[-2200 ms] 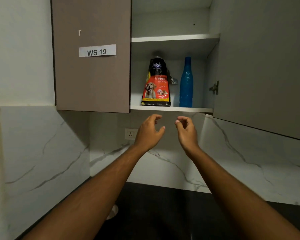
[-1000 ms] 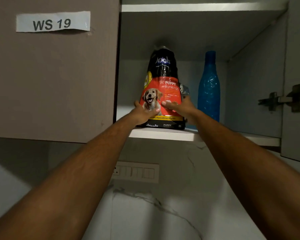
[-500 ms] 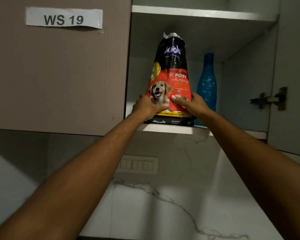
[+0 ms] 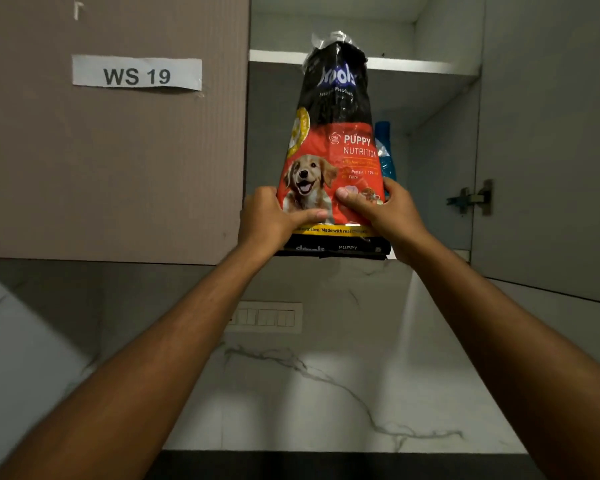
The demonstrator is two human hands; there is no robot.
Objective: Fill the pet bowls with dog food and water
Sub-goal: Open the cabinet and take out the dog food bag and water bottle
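Note:
A black and red dog food bag (image 4: 333, 133) with a puppy picture stands upright at the front edge of the open wall cupboard's lower shelf. My left hand (image 4: 267, 220) grips its lower left side, thumb across the front. My right hand (image 4: 388, 211) grips its lower right side. Behind the bag, a blue water bottle (image 4: 385, 150) shows only as a sliver on the same shelf. No pet bowls are in view.
A closed cupboard door (image 4: 118, 150) labelled WS 19 hangs on the left. The open door (image 4: 551, 133) with its hinge (image 4: 471, 199) stands on the right. A switch plate (image 4: 267, 317) sits on the marble wall below. A dark counter edge (image 4: 326, 465) shows at the bottom.
Both hands rose from below the cupboard and took hold of the dog food bag. The bag has come forward to the shelf's edge and now hides most of the blue bottle.

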